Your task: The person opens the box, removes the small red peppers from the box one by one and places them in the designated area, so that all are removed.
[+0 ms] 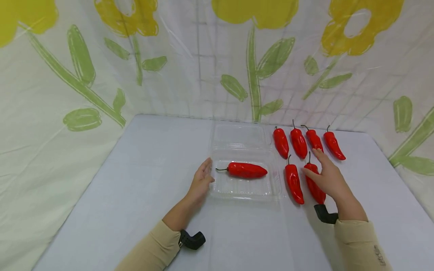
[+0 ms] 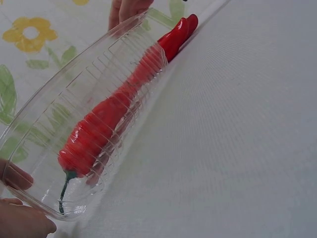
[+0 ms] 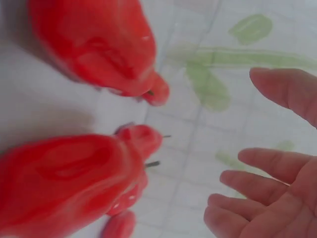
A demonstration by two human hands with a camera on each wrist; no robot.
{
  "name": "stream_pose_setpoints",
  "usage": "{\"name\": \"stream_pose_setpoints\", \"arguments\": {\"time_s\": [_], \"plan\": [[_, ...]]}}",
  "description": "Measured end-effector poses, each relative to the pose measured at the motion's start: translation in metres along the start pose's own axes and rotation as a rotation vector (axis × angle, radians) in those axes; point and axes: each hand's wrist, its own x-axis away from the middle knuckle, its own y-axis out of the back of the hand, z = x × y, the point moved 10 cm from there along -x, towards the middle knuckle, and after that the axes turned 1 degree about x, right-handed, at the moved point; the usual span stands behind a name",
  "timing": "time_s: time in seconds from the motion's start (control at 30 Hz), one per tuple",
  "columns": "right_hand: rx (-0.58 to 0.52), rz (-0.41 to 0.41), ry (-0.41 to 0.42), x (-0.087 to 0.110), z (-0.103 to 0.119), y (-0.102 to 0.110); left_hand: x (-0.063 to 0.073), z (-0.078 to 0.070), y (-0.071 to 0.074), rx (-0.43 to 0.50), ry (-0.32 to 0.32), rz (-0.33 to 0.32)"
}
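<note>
A clear plastic clamshell container [image 1: 245, 195] lies on the table with its lid [image 1: 240, 134] folded back behind it. Inside rests one red pepper [image 1: 246, 170], lying sideways with its stem to the left. My left hand [image 1: 200, 182] holds the container's left edge, fingers and thumb [image 2: 25, 220] on either side of the wall. Above a red pepper [image 1: 315, 184] in the front row, my right hand [image 1: 327, 177] hovers with thumb and fingers spread. Nothing is between its fingers [image 2: 131, 12] that I can see. Beside that pepper lies another red pepper [image 1: 294, 184].
Several more red peppers stand in a back row at the right, among them one at the far right [image 1: 333, 145] and one nearest the lid [image 1: 281, 143]. A white cloth covers the table [image 1: 152, 162]. Behind it hangs a flower-printed curtain [image 1: 183, 75].
</note>
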Motion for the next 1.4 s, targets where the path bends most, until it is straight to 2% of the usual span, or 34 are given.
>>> {"name": "stream_pose_setpoints", "arguments": {"time_s": [0.27, 0.47, 0.6, 0.77, 0.97, 1.2, 1.4], "plan": [[0.018, 0.075, 0.090, -0.010, 0.039, 0.001, 0.001, -0.001, 0.000, 0.000, 0.000, 0.000], [-0.077, 0.139, 0.192, -0.017, 0.074, -0.005, 0.001, -0.001, 0.000, -0.006, 0.002, 0.000], [-0.140, 0.201, 0.271, -0.024, 0.098, -0.017, 0.002, -0.002, 0.000, -0.006, -0.003, 0.000], [-0.158, 0.338, 0.311, -0.032, 0.120, -0.042, 0.003, -0.002, -0.001, -0.009, 0.001, -0.002], [-0.118, 0.455, 0.313, -0.038, 0.139, -0.064, 0.004, -0.004, -0.002, -0.011, -0.010, 0.001], [-0.044, 0.511, 0.325, -0.041, 0.158, -0.080, 0.003, -0.004, -0.002, -0.009, -0.033, 0.015], [0.100, 0.539, 0.337, -0.042, 0.167, -0.099, 0.003, -0.005, -0.002, 0.001, -0.045, 0.022]]}}
